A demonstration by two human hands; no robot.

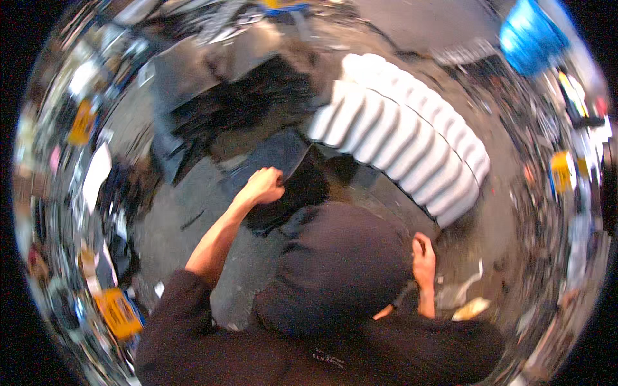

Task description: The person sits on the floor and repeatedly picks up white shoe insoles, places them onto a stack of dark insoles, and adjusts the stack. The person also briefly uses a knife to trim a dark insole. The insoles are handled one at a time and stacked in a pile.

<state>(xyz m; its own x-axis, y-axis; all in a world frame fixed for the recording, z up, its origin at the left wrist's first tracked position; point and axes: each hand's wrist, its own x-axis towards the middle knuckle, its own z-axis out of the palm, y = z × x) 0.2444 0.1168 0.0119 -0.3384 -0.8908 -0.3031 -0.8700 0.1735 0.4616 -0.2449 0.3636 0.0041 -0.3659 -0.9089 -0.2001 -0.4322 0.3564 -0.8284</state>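
My left hand is closed, knuckles up, at the lower edge of a flat dark grey-blue panel. What it grips, if anything, is hidden by the fingers. My right hand is off to the right with its fingers curled in. Below its wrist shows a thin dark piece with a pale tip, blurred; I cannot tell whether the hand holds it. Ahead of the right hand, at a small distance, lies a large white ribbed piece. A dark rounded shape between my arms hides what is under it.
A big dark open box stands at the far left, its inside in shadow. At the far right is a blue tub-like container. Yellow boxes and blurred clutter ring the sides. A pale scrap lies on the dark floor side.
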